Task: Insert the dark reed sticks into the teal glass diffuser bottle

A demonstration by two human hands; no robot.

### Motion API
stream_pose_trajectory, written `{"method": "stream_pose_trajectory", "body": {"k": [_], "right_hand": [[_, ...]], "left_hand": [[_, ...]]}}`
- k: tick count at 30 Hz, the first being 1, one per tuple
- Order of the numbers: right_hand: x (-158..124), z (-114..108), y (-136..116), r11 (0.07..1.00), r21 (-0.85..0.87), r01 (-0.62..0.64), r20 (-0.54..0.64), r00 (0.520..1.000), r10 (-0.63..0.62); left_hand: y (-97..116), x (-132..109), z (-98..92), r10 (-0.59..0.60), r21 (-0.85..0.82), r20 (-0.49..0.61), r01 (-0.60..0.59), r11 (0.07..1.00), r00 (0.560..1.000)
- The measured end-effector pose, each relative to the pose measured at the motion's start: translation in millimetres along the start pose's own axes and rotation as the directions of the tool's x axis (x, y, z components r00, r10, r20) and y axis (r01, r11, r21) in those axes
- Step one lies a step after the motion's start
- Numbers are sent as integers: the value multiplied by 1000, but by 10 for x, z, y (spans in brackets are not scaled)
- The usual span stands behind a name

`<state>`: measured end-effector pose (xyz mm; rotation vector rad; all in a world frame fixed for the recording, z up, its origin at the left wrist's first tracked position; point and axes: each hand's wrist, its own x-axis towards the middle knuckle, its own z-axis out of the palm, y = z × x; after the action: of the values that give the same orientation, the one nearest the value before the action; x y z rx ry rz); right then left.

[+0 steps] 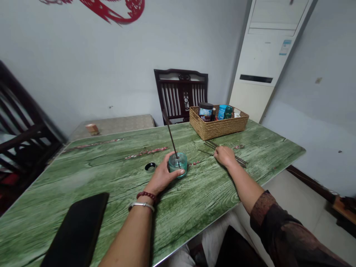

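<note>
My left hand [163, 174] is closed round a teal glass diffuser bottle [182, 160] standing on the table, with the thumb across its near side. One dark reed stick [172, 139] leans up and left out of the bottle. Farther right, my right hand [224, 155] is closed low over several dark reed sticks [241, 161] lying on the table. A thin stick's end pokes out left of its fingertips; the fingers seem to pinch that stick. Left of the bottle lies a black ring-shaped cap [150, 167].
A woven basket [222, 129] with jars and bottles stands behind my right hand. At the near left lies a flat black object [78, 226] on the green wood-patterned table [116, 178]. A dark wooden chair [183, 89] is beyond the far edge.
</note>
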<state>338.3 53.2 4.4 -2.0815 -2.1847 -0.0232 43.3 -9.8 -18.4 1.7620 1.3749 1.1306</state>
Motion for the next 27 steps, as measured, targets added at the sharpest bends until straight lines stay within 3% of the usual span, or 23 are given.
{"method": "stream_pose_trajectory", "body": {"k": [4,8,10,13,16,18,20,27], "right_hand": [[-68,-102,-90,998,52,41,-73,997,-37],[-120,-335,-232,924,320,209,-296,949,-112],[-129,-487,-325,801,486,351,-432,893,-129],[-153,-728,-498,527,646,553,-609,789,-82],[-209,-946,-700,243,703,669,-687,726,-11],[-242,-1048,-835,100,726,680,-683,730,-7],[-247,-1095,-958,18,753,658,-658,753,-28],[-85,-936,-1234,-19,793,609,-609,789,-84]], "left_hand": [[20,-6,0,7,2,2,-7,1000,1000],[34,-10,-2,12,14,10,-12,1000,1000],[34,-9,-1,16,7,8,-16,1000,1000],[24,-4,1,23,-4,4,-23,1000,1000],[9,-2,0,26,-2,3,-26,1000,1000],[3,-3,-3,29,1,3,-29,1000,1000],[1,-4,-3,30,1,1,-30,1000,1000],[4,-1,13,41,-31,-23,-42,999,999]]}}
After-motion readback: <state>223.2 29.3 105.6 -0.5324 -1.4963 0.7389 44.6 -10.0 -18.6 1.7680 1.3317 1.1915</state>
